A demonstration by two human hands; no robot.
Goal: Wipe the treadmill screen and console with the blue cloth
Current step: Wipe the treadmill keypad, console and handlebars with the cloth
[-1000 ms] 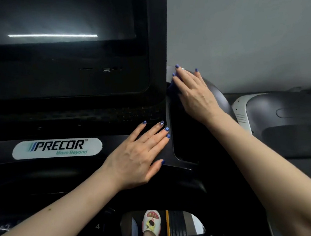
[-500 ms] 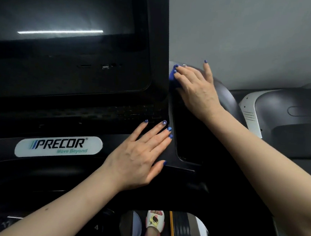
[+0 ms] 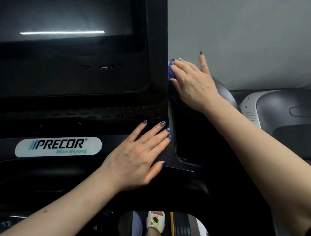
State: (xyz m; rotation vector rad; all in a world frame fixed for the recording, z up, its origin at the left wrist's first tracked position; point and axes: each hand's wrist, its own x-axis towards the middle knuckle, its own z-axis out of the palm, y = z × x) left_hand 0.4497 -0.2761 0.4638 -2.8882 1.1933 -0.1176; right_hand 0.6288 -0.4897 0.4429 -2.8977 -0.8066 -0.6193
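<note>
One treadmill console (image 3: 83,168) is seen, black, filling the left and lower part of the view, and one dark screen (image 3: 62,11) is set in its upper half, crossed by a single streak of reflected light. One white logo plate (image 3: 58,147) is fixed below the screen. A second machine (image 3: 289,113), grey and white, is seen at the right, well apart from the console, with a pale wall (image 3: 250,32) behind. Open wall space is left above and to the right of the screen's right edge, while a recessed tray (image 3: 190,139) is bounded by the console's raised rim just beside that edge. Two hands are counted. The left hand (image 3: 136,157) is laid flat on the console, fingers straight and spread, gripping nothing. The right hand (image 3: 191,81) is pressed against the screen frame's right edge, fingers extended, the little finger lifted. One blue cloth (image 3: 171,73) is pinned under its fingertips (image 3: 174,63), mostly hidden.
</note>
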